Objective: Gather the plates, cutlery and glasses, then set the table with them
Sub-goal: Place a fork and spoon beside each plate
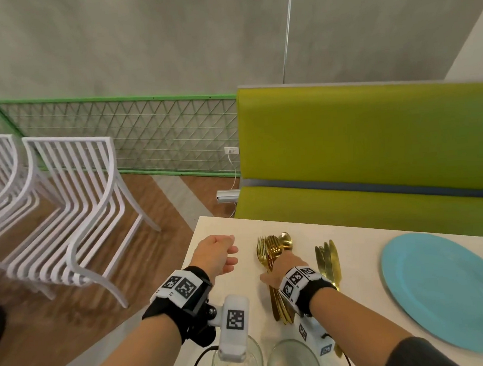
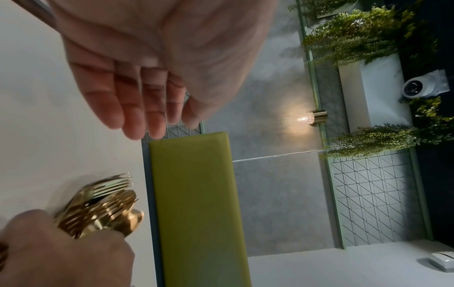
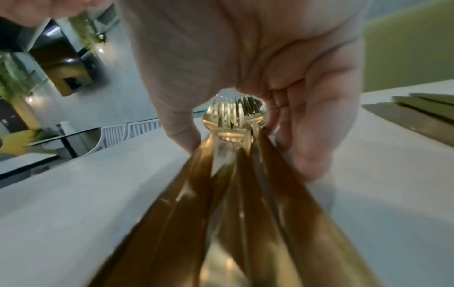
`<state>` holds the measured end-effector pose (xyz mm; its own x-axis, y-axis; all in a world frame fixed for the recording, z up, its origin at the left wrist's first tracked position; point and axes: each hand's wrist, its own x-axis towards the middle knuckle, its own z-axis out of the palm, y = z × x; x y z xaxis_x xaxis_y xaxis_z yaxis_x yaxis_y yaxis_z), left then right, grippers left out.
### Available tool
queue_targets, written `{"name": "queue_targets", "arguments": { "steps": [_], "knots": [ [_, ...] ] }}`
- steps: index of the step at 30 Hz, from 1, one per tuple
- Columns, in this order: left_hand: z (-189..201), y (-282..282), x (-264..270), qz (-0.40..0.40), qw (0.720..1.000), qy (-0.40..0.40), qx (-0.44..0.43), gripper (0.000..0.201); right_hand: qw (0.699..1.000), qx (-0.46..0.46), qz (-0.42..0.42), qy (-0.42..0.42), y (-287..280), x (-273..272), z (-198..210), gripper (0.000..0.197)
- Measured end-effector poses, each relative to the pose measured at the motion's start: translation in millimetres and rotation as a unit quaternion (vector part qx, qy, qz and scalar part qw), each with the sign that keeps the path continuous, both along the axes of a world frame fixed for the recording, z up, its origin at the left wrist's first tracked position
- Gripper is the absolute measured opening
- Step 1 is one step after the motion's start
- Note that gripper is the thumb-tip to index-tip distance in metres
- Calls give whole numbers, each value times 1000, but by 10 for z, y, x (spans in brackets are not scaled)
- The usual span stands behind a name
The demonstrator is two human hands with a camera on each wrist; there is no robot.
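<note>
My right hand (image 1: 279, 268) grips a bundle of gold forks and spoons (image 1: 272, 251) by the handles, just above the white table (image 1: 220, 226); the same bundle (image 3: 233, 120) fills the right wrist view, thumb and fingers curled round it. My left hand (image 1: 219, 255) hovers to the left of the bundle with relaxed fingers (image 2: 137, 108), holding nothing. Several gold knives (image 1: 328, 258) lie on the table to the right of my right hand. A blue plate (image 1: 445, 292) lies at the right. Two glasses (image 1: 237, 361) (image 1: 293, 360) stand at the near edge.
A green bench (image 1: 374, 146) runs along the table's far side. Two white slatted chairs (image 1: 75, 210) stand on the wooden floor at the left. The table's left edge is just left of my left hand.
</note>
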<state>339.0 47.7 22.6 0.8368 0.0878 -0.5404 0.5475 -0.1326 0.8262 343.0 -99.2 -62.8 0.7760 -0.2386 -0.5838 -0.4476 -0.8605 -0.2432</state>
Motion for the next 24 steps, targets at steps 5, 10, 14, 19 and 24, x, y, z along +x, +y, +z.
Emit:
{"name": "queue_targets", "arguments": {
  "steps": [5,10,14,19,24],
  "knots": [
    [-13,-43,-28,-6,1000,7,-3,11,995,-55,81,8,-91,-31,58,23],
    [-18,-37,-55,-7,1000,8,2,11,996,-55,75,-14,-130,-111,10,20],
    [-8,-29,-85,-6,1000,8,-3,10,998,-9,49,-38,-127,-148,-27,18],
    [28,-74,-148,-17,1000,0,-5,11,998,25,43,-32,-187,-231,132,30],
    [97,-194,-299,-48,999,-8,-4,11,997,47,5,-60,-223,-273,442,36]
  ]
}}
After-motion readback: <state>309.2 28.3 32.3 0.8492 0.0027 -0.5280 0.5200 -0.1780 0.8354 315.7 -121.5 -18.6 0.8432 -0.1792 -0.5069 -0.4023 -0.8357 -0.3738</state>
